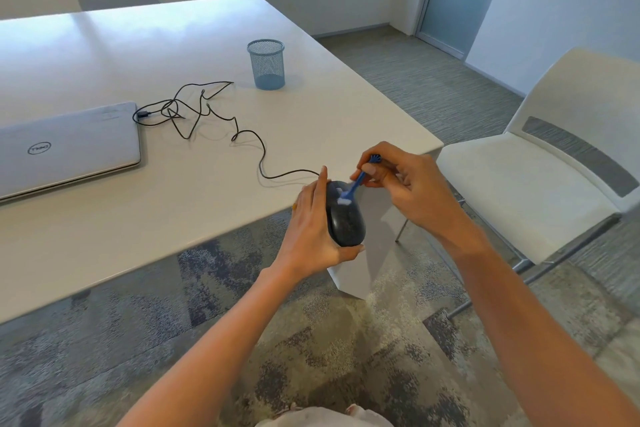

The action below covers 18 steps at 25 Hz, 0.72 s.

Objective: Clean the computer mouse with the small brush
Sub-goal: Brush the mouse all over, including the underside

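Observation:
A black wired computer mouse [346, 222] is held just off the near corner of the white table [180, 191], top side up. My left hand [311, 232] grips it from the left and underneath. My right hand [401, 180] pinches a small blue brush [358, 180] by its handle. The brush's pale bristles rest on the front part of the mouse, near the wheel. The mouse's black cable [207, 114] trails in loops across the table to the laptop.
A closed silver laptop [65, 149] lies at the left of the table. A blue mesh pen cup [266, 64] stands further back. A white chair [540, 163] is at the right, two more chairs behind the table. Patterned carpet lies below.

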Each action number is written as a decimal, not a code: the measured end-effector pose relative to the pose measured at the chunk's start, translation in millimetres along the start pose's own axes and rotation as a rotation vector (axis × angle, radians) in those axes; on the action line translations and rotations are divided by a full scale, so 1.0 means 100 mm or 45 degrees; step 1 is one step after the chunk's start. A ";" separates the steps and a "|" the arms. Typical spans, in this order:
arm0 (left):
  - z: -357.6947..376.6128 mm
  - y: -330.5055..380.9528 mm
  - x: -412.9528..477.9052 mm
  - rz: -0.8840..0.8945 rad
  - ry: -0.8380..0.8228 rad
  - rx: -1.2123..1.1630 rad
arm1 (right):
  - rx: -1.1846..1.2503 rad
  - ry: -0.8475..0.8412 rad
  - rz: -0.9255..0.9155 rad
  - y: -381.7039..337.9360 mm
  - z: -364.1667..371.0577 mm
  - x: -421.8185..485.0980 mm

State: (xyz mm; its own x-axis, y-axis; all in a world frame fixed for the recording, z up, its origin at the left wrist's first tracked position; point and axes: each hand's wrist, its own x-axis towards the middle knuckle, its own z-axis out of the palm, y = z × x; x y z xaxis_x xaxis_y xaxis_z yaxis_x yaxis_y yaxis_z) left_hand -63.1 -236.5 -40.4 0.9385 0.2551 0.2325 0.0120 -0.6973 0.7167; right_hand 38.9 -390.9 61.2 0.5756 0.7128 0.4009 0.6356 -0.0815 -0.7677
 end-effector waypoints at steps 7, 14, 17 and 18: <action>-0.03 0.04 0.01 0.003 0.022 0.015 | 0.008 0.033 0.044 0.05 0.03 -0.15; 0.01 0.11 -0.07 0.036 0.028 0.013 | 0.097 0.195 0.069 0.06 -0.03 -0.13; -0.02 0.12 -0.04 0.034 0.036 0.005 | 0.068 0.085 0.091 0.09 -0.01 -0.18; -0.02 0.11 -0.05 0.034 0.035 0.014 | 0.077 0.032 0.100 0.10 -0.04 -0.20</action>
State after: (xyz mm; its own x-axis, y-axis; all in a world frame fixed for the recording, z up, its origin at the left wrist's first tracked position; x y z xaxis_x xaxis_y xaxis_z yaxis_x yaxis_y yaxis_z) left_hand -67.8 -244.2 -32.4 0.9289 0.2541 0.2695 -0.0092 -0.7116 0.7025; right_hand 35.5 -408.5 47.9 0.6356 0.6880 0.3502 0.5563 -0.0936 -0.8257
